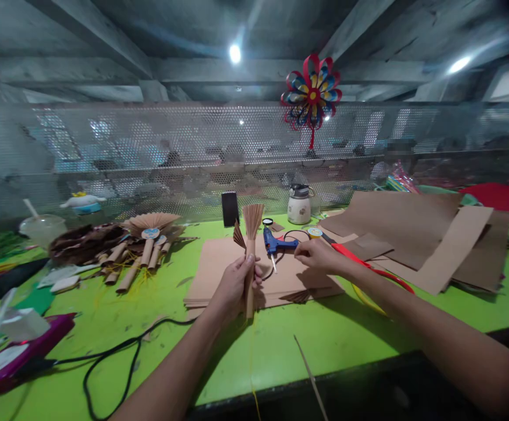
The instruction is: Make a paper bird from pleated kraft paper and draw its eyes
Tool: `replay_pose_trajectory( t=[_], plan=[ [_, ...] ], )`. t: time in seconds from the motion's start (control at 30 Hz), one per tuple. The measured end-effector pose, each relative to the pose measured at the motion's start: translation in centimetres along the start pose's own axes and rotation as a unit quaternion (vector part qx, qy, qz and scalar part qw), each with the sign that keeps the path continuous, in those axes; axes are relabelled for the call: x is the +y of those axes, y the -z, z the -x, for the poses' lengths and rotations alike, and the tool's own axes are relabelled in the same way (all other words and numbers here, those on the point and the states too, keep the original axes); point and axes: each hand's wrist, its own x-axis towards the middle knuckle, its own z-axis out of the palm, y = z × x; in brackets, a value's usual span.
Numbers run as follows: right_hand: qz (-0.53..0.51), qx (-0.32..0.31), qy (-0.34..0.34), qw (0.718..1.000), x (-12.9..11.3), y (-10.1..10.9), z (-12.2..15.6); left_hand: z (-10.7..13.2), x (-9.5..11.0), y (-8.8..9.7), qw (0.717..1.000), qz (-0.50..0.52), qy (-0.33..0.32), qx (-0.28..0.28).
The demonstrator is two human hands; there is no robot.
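Around the paper stack (213,263) on the bench (276,345)
Left of the stack lie paper fans (150,233); front-left, a power strip (56,336); behind, a bottle (298,210); right, loose sheets (403,225); on it, a glue gun (275,242).

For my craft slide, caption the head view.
At a green table, left hand holds a pleated paper fan, right hand by a blue glue gun.

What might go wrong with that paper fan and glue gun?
The blue glue gun is close to the right hand; if hot, it might burn.
The left hand grips the paper fan by its handle; squeezing might dent it.
The left forearm might snag the black cord.
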Motion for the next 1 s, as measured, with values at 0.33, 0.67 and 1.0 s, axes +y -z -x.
replay_pose_trajectory(
  t=[0.33, 0.67, 1.0],
  plan=[
    [0.109, 0.069, -0.007, 0.992, -0.1, -3.9, -4.9, 0.1, 0.0, 0.1, 0.999, 0.025, 0.031, 0.006],
    [0.16, 0.067, -0.016, 0.985, 0.6, -6.5, -6.0, 0.4, 0.3, -0.1, 0.999, 0.043, 0.031, -0.006],
    [0.063, 0.1, -0.016, 0.993, 1.5, -6.1, -6.1, 0.2, 0.5, 0.0, 1.0, 0.008, -0.016, 0.02]
  ],
)
